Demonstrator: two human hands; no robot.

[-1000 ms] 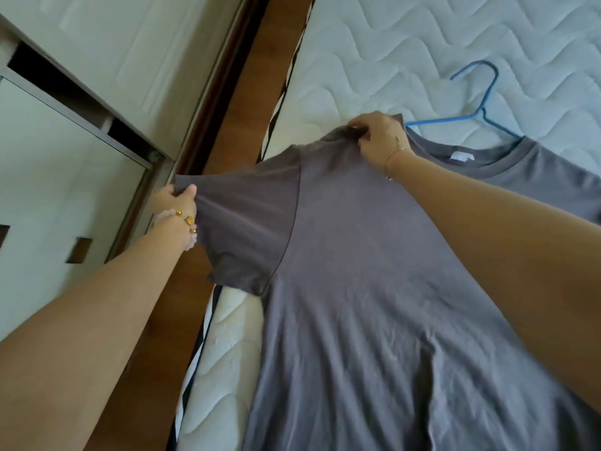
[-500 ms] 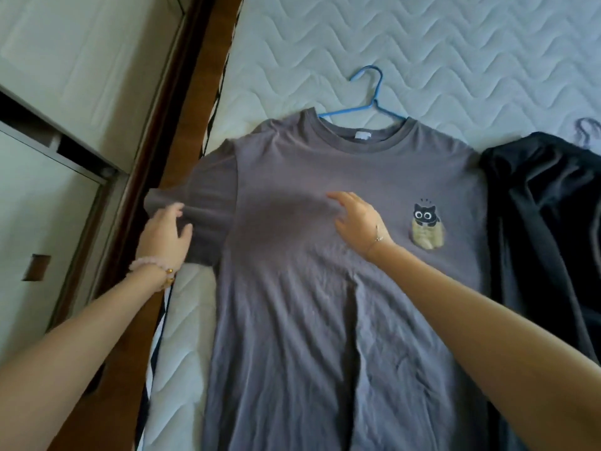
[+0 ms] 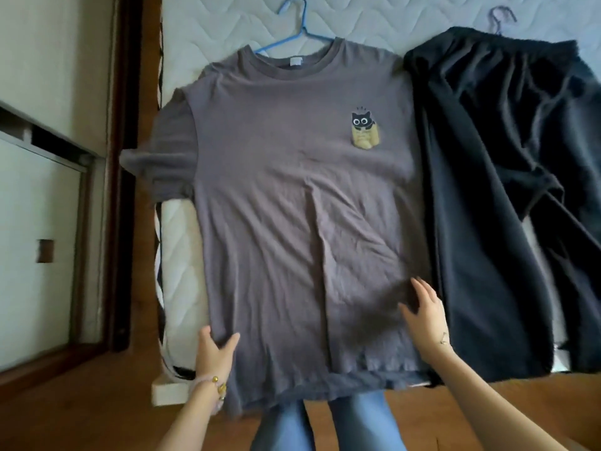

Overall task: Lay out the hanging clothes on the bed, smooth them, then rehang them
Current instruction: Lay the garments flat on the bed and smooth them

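Lying face up on the quilted white mattress [image 3: 211, 30]: one grey T-shirt [image 3: 292, 206], collar at the far end and hem hanging over the near edge of the bed.

- Print: a small black cat in a tan pocket [image 3: 363, 130] on the chest; the marks on the pocket are too small to read.
- Neck label [image 3: 295, 61]: white, with no legible writing.
- Blue hanger [image 3: 294, 30]: inside the collar, with the hook lying on the mattress beyond it.
- Black garment [image 3: 494, 190]: spread just beside the shirt on the right, touching its edge, with a pale hanger hook [image 3: 500, 17] showing above it.
- Left hand [image 3: 214, 351]: fingers straight and spread, resting on the shirt's lower left edge; a beaded bracelet [image 3: 214, 384] is on the wrist.
- Right hand [image 3: 424, 315]: fingers extended, flat on the lower right part of the shirt beside the black garment.
- Blue jeans [image 3: 325, 424] and wooden floor [image 3: 81, 402] lie below the hem.

Change from half a second ago: the left hand was at the left sleeve and the right hand was on the chest; both are now down near the hem. The shirt's full length is now in view.
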